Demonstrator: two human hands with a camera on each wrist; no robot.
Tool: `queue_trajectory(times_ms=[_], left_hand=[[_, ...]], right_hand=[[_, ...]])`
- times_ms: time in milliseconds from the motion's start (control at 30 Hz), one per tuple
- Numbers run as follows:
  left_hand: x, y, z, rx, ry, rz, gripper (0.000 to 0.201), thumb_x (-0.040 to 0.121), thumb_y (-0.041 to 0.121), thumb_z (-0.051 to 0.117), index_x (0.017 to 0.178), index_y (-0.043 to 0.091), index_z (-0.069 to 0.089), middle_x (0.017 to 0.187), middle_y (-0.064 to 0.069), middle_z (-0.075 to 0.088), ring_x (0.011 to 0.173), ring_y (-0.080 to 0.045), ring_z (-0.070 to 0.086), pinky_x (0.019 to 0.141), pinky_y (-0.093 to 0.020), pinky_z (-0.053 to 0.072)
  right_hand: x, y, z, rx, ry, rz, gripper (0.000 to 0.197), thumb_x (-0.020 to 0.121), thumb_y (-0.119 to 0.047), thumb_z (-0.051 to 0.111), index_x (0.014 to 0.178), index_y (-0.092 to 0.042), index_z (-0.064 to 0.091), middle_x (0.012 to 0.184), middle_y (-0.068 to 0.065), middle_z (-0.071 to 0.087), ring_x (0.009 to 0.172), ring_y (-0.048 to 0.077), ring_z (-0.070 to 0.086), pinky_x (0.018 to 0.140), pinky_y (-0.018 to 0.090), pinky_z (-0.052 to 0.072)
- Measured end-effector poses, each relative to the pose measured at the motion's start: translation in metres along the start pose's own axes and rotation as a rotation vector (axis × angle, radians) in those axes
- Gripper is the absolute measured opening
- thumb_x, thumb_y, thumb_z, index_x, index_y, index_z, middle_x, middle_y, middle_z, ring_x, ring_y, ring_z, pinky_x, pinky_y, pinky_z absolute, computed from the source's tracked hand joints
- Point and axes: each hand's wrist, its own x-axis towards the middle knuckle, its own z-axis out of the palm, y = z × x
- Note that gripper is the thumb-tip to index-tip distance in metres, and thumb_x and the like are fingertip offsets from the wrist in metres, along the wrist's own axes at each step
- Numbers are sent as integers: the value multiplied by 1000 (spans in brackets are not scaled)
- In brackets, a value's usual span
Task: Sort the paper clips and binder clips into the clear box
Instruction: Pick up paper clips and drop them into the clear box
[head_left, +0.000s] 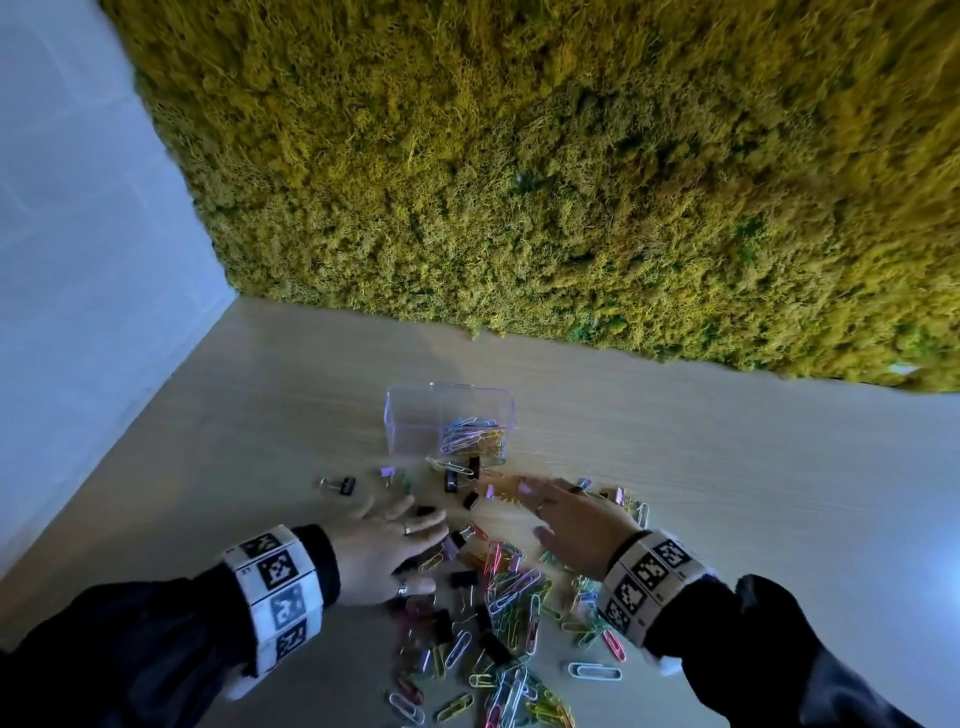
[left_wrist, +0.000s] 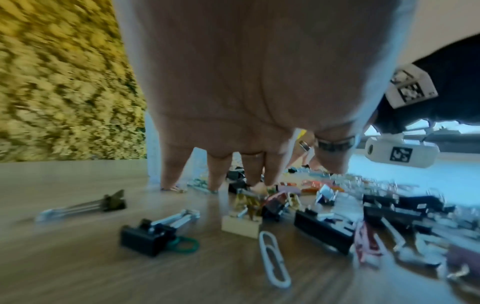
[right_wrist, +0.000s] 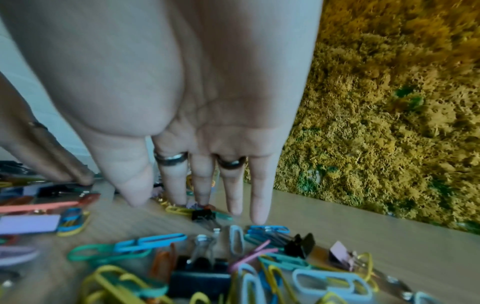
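The clear box (head_left: 415, 415) stands at mid-table, and its right part holds coloured paper clips (head_left: 475, 434). A mixed pile of paper clips and binder clips (head_left: 501, 613) lies nearer me, between my wrists. My left hand (head_left: 395, 538) lies flat with straight fingers at the pile's left edge, its fingertips (left_wrist: 218, 179) down among black binder clips (left_wrist: 145, 238). My right hand (head_left: 563, 514) is spread over the pile's far right side. Its fingertips (right_wrist: 202, 197) touch the table beside a small black binder clip (right_wrist: 203, 215). Neither hand holds anything.
Stray binder clips lie in front of the box: a black one (head_left: 345, 486) and a pink one (head_left: 388, 472). A yellow-green moss wall (head_left: 571, 182) rises behind the wooden table (head_left: 727, 493). A white wall (head_left: 78, 260) closes the left side.
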Motion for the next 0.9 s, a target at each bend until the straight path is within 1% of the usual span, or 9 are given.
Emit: queue_trajectory(times_ms=[100, 167, 267, 333, 433, 633, 767, 833, 900], left_hand=[[-9, -5, -5, -29, 92, 3, 103, 52, 81, -14, 143, 35, -3, 153, 17, -7, 142, -17, -10, 113, -52, -6], [-6, -7, -8, 19, 99, -48, 87, 69, 75, -6, 144, 31, -3, 154, 13, -8, 143, -18, -9, 115, -51, -3], [-3, -18, -5, -162, 110, -47, 53, 97, 34, 30, 143, 37, 5, 155, 9, 4, 141, -18, 17, 116, -41, 17], [-7, -26, -5, -331, 286, -41, 66, 92, 5, 37, 138, 46, 16, 148, 1, 33, 120, -18, 46, 101, -28, 35], [-6, -31, -14, -355, 497, -109, 68, 81, -17, 37, 134, 25, 42, 128, -7, 52, 107, -21, 52, 79, -14, 32], [7, -35, -28, -232, 354, -105, 32, 86, 14, 57, 118, 16, 56, 109, -6, 61, 93, -14, 48, 78, -22, 33], [14, -33, -31, -217, 350, -82, 17, 88, 8, 50, 103, 9, 60, 88, -2, 63, 79, -15, 53, 72, -23, 39], [16, -35, -30, -188, 364, -76, 17, 86, 5, 50, 97, 7, 62, 74, 10, 50, 80, -10, 44, 69, -21, 35], [18, -38, -27, -148, 475, -57, 12, 83, 6, 53, 88, 10, 64, 78, 8, 46, 83, -12, 40, 71, -23, 34]], right_hand=[[0, -8, -10, 39, 99, -14, 47, 94, -22, 38, 140, -17, 30, 148, -2, 30, 133, 19, 32, 107, 40, 35], [12, -21, -16, 19, 149, -51, 45, 94, -21, 38, 138, -18, 32, 146, -3, 32, 130, 21, 35, 104, 43, 37], [41, -39, -16, -44, 45, -48, 41, 94, -18, 37, 134, -16, 37, 146, -2, 32, 130, 23, 34, 102, 47, 34], [56, -45, -15, 31, -11, 25, 36, 93, -15, 37, 128, -14, 45, 141, 6, 40, 130, 28, 34, 105, 53, 26], [66, -47, -21, -11, 37, 50, 28, 93, -14, 40, 116, -10, 56, 127, 11, 53, 121, 29, 43, 102, 49, 29], [75, -47, -26, 19, 151, 22, 22, 87, -13, 50, 106, -10, 61, 115, 7, 62, 108, 26, 55, 94, 35, 38], [75, -50, -28, 158, 123, 73, 18, 84, -5, 50, 95, -7, 63, 104, 13, 65, 99, 29, 59, 87, 34, 44], [78, -50, -26, 205, 96, 98, 16, 80, -4, 48, 85, -7, 63, 97, 18, 66, 92, 33, 62, 82, 38, 49], [82, -48, -22, 251, 53, 106, 17, 79, -4, 49, 90, -8, 63, 99, 19, 66, 92, 34, 63, 82, 41, 52]])
